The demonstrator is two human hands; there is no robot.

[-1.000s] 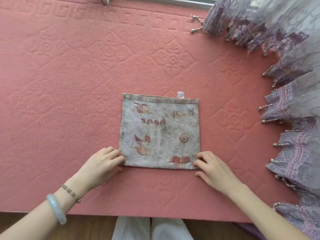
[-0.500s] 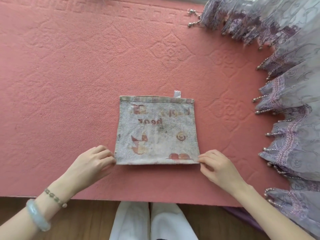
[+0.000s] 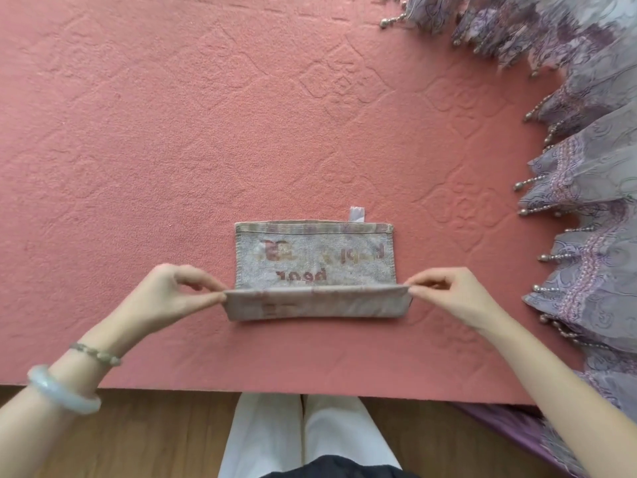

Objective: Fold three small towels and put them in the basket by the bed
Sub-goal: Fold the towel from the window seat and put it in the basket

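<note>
I pinch the near edge of the small printed towel [image 3: 312, 263] at both corners: my left hand [image 3: 165, 298] clamps the left corner between thumb and fingertips, my right hand [image 3: 455, 294] the right one. That edge is lifted and stretched between my hands, the far half lying flat on the pink bedspread [image 3: 172, 150], its white tag [image 3: 356, 214] at the far hem.

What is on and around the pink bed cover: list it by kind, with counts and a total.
Towels: 1, the printed towel, pinched by the left hand and right hand
Hands: 2
Wrist pieces: 2, a pale bangle and a beaded bracelet
Curtains: 1, the purple beaded curtain
Baskets: 0 in view
Total: 6
</note>
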